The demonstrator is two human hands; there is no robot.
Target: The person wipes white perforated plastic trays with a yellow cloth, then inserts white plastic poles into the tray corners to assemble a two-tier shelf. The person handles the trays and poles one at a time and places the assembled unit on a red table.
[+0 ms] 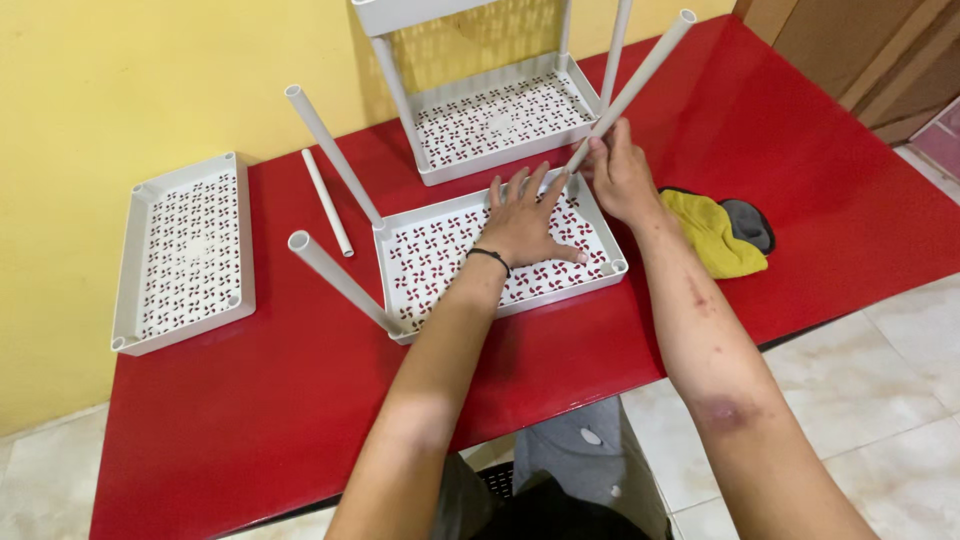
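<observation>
A white perforated plastic shelf tray (445,262) lies on the red table (800,160). My left hand (525,222) presses flat on it, fingers spread. My right hand (620,175) grips the base of a white plastic pole (640,75) standing tilted in the tray's far right corner. Two more poles stick up from the tray's left corners: one at the far left (330,150), one at the near left (340,280).
A loose pole (327,202) lies on the table left of the tray. Another perforated tray (185,250) sits at the far left. A partly built rack (495,110) stands against the yellow wall. Yellow and grey cloths (720,232) lie to the right.
</observation>
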